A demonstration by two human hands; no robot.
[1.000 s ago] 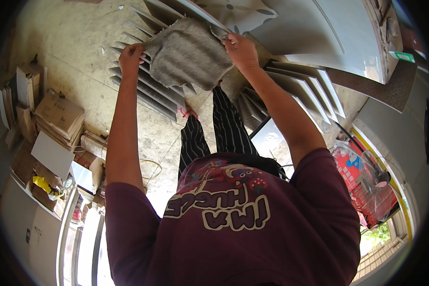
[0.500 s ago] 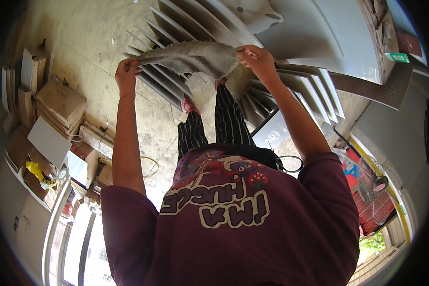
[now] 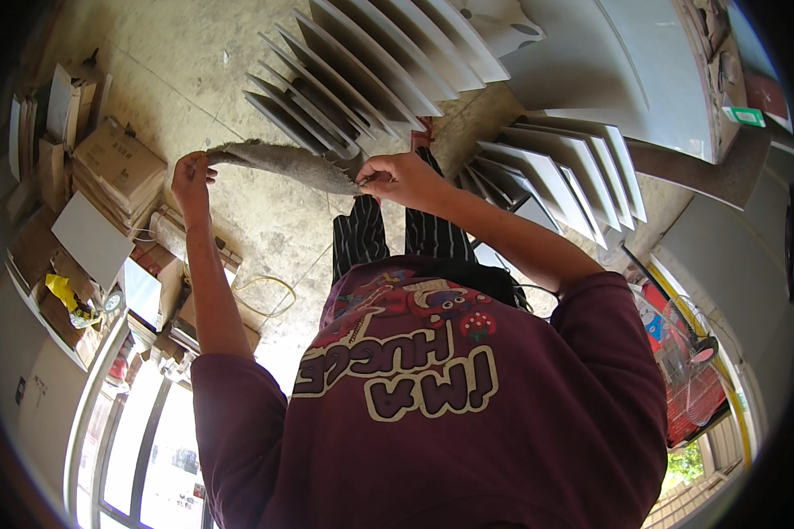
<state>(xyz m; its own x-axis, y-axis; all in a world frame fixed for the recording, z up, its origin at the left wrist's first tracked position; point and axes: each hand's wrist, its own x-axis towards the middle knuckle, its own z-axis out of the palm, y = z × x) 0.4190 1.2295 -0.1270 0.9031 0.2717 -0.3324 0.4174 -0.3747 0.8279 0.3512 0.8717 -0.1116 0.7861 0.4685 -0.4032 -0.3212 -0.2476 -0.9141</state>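
A grey, rough-edged cloth (image 3: 287, 166) is stretched between my two hands above the floor. My left hand (image 3: 191, 179) pinches its left end, fingers closed. At the other end, my right hand (image 3: 399, 179) grips the cloth between thumb and fingers. The cloth sags a little and its far edge looks frayed. Beyond it stands a row of upright thin panels (image 3: 362, 66), spaced apart like fins. A second group of upright white-faced panels (image 3: 565, 167) is on the right, past my right forearm.
Cardboard boxes (image 3: 119, 167) and loose white boards (image 3: 94, 238) stand along the left side. A fan (image 3: 688, 353) with a wire guard is at the right. A yellowish cable (image 3: 269, 280) loops on the floor. A large pale sheet (image 3: 617, 70) fills the far right.
Both hands have moved left and nearer to me, carrying the cloth away from the panels. My hands are closer together, and the cloth now looks narrower.
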